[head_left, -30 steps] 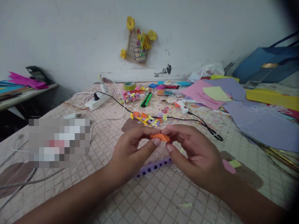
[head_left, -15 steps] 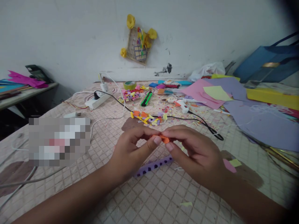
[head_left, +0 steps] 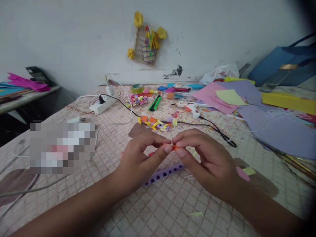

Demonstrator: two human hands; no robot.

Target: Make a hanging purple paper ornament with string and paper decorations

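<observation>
Between my two hands is a small orange piece of paper (head_left: 175, 147), mostly covered by my fingertips. My left hand (head_left: 142, 161) pinches its left end between thumb and forefinger. The other end is pinched by my right hand (head_left: 206, 161). Below them on the cloth lies a purple paper strip (head_left: 164, 173) with a row of dark dots, its left part hidden behind my left hand. Just beyond my fingers rests a paper decoration (head_left: 156, 123) with orange, yellow and purple pieces.
A green cutter (head_left: 155, 103), a tape roll (head_left: 137, 88) and a white glue gun (head_left: 194, 112) with a black cord lie farther back among paper scraps. Purple sheets (head_left: 278, 131) cover the right side. A power strip (head_left: 103, 104) and cables run along the left.
The orange paper has turned or folded between my fingertips, and less of it shows. My fingers have shifted slightly; both hands keep their pinch.
</observation>
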